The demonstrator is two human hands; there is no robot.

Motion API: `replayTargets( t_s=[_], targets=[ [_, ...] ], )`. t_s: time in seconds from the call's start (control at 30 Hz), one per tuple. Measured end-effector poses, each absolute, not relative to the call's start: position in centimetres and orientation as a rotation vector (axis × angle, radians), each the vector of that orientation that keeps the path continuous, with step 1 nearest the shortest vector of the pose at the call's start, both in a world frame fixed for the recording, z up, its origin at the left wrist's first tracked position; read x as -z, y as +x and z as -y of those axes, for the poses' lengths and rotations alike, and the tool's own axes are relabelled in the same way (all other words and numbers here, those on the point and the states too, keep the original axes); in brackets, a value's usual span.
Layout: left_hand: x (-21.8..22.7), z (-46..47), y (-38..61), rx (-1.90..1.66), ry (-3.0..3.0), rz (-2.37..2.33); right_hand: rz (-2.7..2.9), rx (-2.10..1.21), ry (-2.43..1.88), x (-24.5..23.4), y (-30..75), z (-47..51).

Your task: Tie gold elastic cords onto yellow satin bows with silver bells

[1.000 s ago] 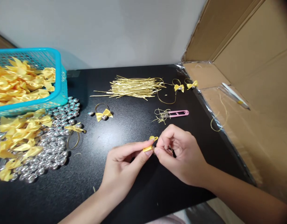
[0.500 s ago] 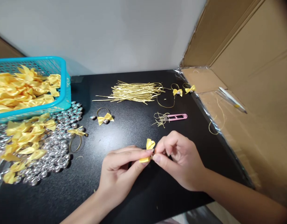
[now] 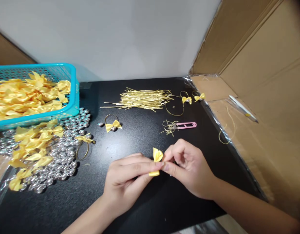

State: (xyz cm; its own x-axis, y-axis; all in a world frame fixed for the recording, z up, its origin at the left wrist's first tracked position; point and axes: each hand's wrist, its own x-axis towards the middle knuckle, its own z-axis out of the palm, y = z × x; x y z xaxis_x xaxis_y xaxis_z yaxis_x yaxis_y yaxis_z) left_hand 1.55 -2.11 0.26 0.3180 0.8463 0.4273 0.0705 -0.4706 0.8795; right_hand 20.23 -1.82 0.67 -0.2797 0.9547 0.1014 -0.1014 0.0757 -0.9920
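Observation:
My left hand (image 3: 129, 178) and my right hand (image 3: 189, 169) meet low over the black table (image 3: 130, 139), both pinching a small yellow ribbon bow (image 3: 156, 158) between thumb and fingers. The bow stands on end between the fingertips. What else lies inside my right hand's curled fingers is hidden. A pink thread snipper (image 3: 185, 125) with a tangle of gold thread scraps (image 3: 168, 126) lies just beyond my right hand.
A bundle of gold cords (image 3: 142, 98) lies at the back. A teal basket (image 3: 67, 110) of yellow bows sits far left, above a pile of silver beads (image 3: 57, 159) and loose bows. Finished bows (image 3: 113, 125) (image 3: 187, 100) lie around. An open cardboard box (image 3: 257, 97) borders the right.
The bow has turned from lying flat between the fingers to standing upright. Both hands have stayed together over the same spot; the view has tilted, so everything sits a little lower.

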Motion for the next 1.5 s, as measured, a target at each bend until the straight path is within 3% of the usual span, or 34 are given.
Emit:
replayTargets(
  t_s=[0.33, 0.5, 1.5],
  targets=[
    [-0.1, 2.7, 1.2, -1.313, 2.062, -0.897, 1.252, -1.516, -0.866, -0.6, 20.0, 1.7],
    [0.4, 3.2, 1.7, -1.412, 1.879, -0.959, 1.266, -1.515, -0.851, -0.4, 20.1, 1.7],
    [-0.5, 1.6, 2.7, -1.007, 1.047, -0.904, 1.170, -1.594, -0.897, 0.0, 19.7, 1.6]
  ],
)
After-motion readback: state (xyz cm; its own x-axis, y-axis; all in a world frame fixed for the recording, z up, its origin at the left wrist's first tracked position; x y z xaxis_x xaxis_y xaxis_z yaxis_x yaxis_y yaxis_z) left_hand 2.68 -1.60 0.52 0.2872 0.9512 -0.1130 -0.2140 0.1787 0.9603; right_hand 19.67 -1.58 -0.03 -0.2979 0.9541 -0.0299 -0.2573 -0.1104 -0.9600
